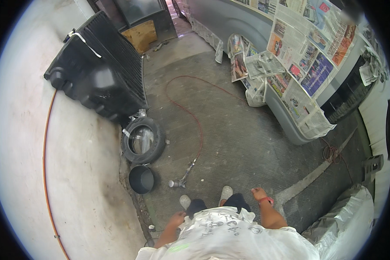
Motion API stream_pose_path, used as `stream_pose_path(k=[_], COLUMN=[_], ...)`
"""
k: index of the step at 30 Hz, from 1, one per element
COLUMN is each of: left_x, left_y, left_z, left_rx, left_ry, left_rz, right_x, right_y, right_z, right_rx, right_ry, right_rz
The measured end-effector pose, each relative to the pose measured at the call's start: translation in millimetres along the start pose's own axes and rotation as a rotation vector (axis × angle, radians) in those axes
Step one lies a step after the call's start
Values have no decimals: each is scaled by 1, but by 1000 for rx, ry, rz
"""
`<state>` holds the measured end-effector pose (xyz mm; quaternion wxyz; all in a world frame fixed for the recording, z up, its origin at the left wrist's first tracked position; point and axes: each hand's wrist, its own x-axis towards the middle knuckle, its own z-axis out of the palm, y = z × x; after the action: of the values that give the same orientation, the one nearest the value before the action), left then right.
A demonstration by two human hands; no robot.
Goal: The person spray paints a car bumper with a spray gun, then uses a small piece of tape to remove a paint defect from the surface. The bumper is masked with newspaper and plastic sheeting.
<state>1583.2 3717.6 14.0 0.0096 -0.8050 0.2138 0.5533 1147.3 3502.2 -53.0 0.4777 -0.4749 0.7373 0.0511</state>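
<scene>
One spray gun (179, 183) lies near one bucket (138, 181), right hand (258, 193) loosely curled, empty (left hand (176, 220): can't tell).

We see a grey-black tyre (157, 147); just below it, the bucket (141, 180) is charcoal. Above the tyre, the ribbed liner (86, 67) is glossy black with a white strap (89, 45). Left of the tyre, the wall (19, 108) is off-white, smudged brown, and its hose (45, 160) orange. Right of the tyre, we find a thin red air line (200, 130), dark grey flooring (238, 143) and, farther off, silver-grey bodywork (286, 117) under newspaper (303, 60) patterned orange, red and violet-blue. Below and right of the tyre, the spray gun (177, 183) is silvery, the shirt (229, 229) white with dark motifs and a lime streak, the wristband (268, 200) red.
</scene>
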Motion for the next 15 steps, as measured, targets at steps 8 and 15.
stream_pose_path(k=[8, 15], left_x=[81, 136], left_y=[-72, -134], left_z=[-46, -125], left_rx=[-16, 198], left_ry=[44, -7], left_rz=[161, 77], right_x=[-81, -123], right_y=[4, 0], right_z=[66, 171], right_rx=[-56, -115], right_ry=[44, 38], right_rz=[125, -2])
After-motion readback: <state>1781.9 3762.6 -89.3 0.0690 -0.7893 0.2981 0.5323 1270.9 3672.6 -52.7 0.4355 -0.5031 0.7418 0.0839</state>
